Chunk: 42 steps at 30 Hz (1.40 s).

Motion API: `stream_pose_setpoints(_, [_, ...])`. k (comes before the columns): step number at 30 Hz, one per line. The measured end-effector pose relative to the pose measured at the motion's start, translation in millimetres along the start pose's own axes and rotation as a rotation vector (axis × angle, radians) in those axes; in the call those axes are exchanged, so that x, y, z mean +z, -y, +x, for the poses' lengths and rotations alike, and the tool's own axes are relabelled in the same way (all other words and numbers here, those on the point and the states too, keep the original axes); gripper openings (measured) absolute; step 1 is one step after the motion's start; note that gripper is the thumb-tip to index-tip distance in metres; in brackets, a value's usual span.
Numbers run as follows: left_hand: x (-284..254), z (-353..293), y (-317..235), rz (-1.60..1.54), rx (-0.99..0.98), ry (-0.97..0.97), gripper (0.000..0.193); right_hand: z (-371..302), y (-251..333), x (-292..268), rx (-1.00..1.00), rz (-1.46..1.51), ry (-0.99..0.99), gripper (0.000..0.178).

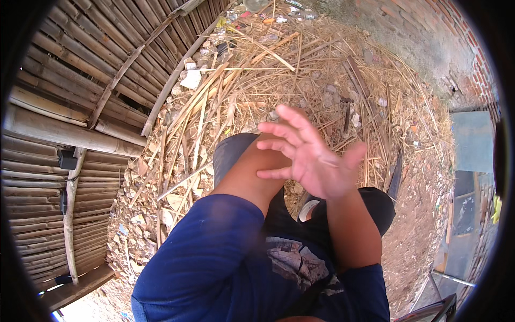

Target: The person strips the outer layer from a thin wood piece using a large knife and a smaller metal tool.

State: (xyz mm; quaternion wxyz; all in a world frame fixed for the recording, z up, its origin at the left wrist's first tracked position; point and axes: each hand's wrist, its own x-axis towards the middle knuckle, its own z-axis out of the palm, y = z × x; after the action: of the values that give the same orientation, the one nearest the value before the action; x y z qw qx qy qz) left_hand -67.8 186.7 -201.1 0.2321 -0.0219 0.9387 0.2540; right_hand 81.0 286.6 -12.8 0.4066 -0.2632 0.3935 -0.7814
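My right hand (316, 161) is raised over my knees, palm up, its fingers and thumb spread and nothing in it. My left forearm (252, 174) reaches across from the left and passes behind the right hand. The left hand itself is hidden there, so its fingers do not show. Beyond the hands, a dark tool that looks like a hammer (347, 115) lies on the straw-covered ground. To the right of it, by my knee (378, 206), a long dark pointed piece (396, 174) sticks up.
Dry straw and split strips (300, 59) litter the ground, with rubble and a white piece (191, 79) among them. A bamboo wall (59, 107) stands at left. A brick wall (424, 43) rises at far right, with grey-blue panels (473, 140) nearer.
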Motion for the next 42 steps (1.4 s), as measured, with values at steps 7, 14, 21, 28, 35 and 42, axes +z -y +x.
stream_pose_setpoints(7, [6,24,-60,-0.069,0.151,-0.074,0.06,-70,49,-114,-0.246,-0.489,-0.684,0.095])
stream_pose_setpoints(14, [6,-34,-190,-1.288,0.252,0.069,0.046,-132,50,-175,0.094,-0.503,-0.975,0.074])
stream_pose_setpoints(21, [5,-55,-181,-0.774,0.525,-0.172,0.056,-125,44,-176,0.096,-0.712,-1.027,0.063])
stream_pose_setpoints(28, [-31,-112,84,-0.613,0.26,-0.778,0.033,-114,49,-172,-0.083,-0.427,-1.24,0.035])
stream_pose_setpoints(35, [126,-246,341,-0.037,-0.908,-0.238,0.07,-86,46,-160,-0.21,-0.239,-1.231,0.046])
stream_pose_setpoints(42, [167,-284,381,0.115,-0.947,-0.247,0.047,-41,44,-163,-0.283,-0.081,-0.997,0.038])
